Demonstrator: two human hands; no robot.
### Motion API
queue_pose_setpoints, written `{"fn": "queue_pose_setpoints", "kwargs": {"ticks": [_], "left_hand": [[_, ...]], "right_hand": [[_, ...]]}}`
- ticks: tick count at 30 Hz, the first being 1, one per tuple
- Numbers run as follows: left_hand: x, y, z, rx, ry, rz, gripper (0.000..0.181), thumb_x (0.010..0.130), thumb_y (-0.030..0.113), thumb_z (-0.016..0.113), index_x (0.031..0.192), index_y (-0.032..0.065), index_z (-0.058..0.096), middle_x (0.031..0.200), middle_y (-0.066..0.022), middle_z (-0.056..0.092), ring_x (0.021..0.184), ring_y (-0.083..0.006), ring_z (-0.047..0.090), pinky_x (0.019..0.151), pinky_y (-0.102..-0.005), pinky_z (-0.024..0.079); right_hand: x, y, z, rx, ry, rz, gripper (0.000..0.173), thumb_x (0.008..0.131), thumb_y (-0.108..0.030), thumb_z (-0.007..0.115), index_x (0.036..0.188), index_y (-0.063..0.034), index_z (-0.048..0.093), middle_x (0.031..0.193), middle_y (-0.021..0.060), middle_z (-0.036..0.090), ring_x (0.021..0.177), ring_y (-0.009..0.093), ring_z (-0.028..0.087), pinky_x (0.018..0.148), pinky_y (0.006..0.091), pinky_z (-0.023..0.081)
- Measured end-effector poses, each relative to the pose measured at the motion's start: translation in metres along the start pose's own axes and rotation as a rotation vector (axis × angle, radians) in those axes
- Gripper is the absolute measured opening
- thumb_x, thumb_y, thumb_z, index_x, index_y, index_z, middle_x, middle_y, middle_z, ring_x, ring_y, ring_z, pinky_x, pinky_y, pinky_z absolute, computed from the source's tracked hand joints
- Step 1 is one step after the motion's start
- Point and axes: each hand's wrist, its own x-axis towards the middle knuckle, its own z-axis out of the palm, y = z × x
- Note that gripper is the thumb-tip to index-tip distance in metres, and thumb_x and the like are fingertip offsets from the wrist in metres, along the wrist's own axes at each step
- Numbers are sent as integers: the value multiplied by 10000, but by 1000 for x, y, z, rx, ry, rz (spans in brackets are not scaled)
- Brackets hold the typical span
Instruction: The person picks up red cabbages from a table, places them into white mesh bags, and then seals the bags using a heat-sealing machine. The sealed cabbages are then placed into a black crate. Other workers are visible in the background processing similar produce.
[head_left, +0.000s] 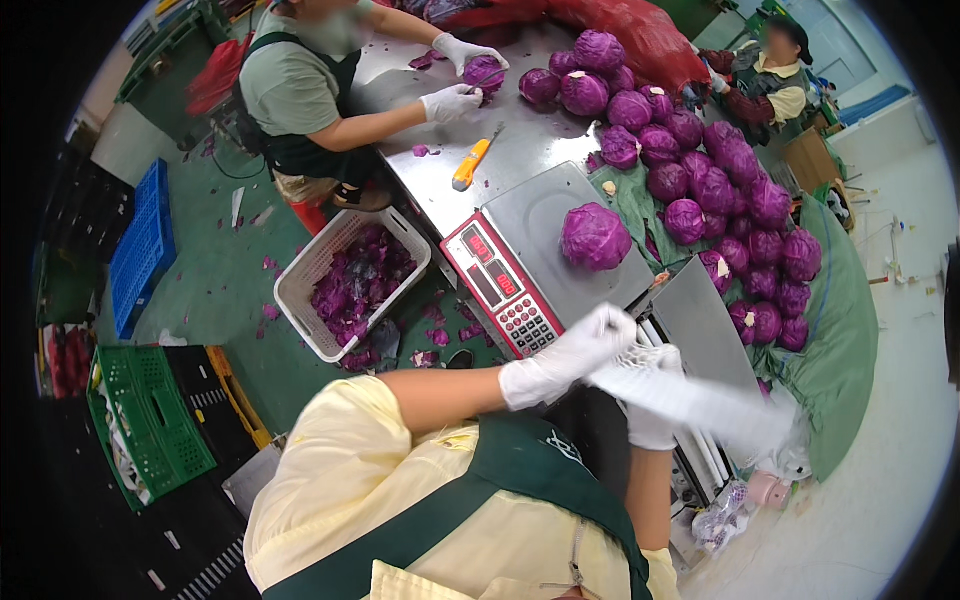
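Both my gloved hands are close together in front of my chest, at the near edge of a digital scale (517, 289). My left hand (574, 356) grips one end of a white net sleeve (697, 397). My right hand (656, 405) is beside it, partly hidden behind the sleeve, with its fingers on the same netting. The sleeve's loose end trails to the right, blurred by motion. On the scale's metal plate (562, 187) rests a single red cabbage (596, 236), just beyond my hands.
Red cabbages (694, 176) are heaped at the right on green sacking (840, 337). A co-worker (300, 97) across the steel table (420, 180) trims a cabbage (486, 75). An orange utility knife (472, 163) lies between us. A white crate (300, 300) holds leaf scraps. Another person (772, 82) stands far right.
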Motion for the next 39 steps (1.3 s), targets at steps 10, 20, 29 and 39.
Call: {"fn": "queue_pose_setpoints", "kwargs": {"ticks": [10,20,29,39], "left_hand": [[131,107,-131,1313,613,284,437,823,398,749,1090,76,624,753,-128,673,702,-261,675,664,-391,522],[149,17,-200,1298,177,133,223,960,316,543,1050,129,626,903,-174,696,936,-333,688,778,-474,540],[35,74,-110,-341,98,-585,642,1019,556,372,1390,45,490,1347,-166,582,1207,-294,587,1063,-466,463],[-11,49,-12,-483,-286,-580,474,967,293,519,1242,-93,531,1142,-241,650,1047,-317,658,992,-426,509]], "right_hand": [[187,-21,16,-942,-251,-198,349,977,-235,522,1134,33,679,1059,172,710,996,265,672,862,331,512],[211,68,22,-217,367,186,251,997,-141,511,1150,1,649,1085,90,682,950,175,647,870,320,510],[42,-52,104,-380,111,43,236,1020,-144,494,1016,43,638,956,49,667,897,87,601,850,234,472],[-30,-70,22,17,73,261,358,1056,-231,429,1205,65,565,1025,105,648,956,171,624,935,299,485]]}}
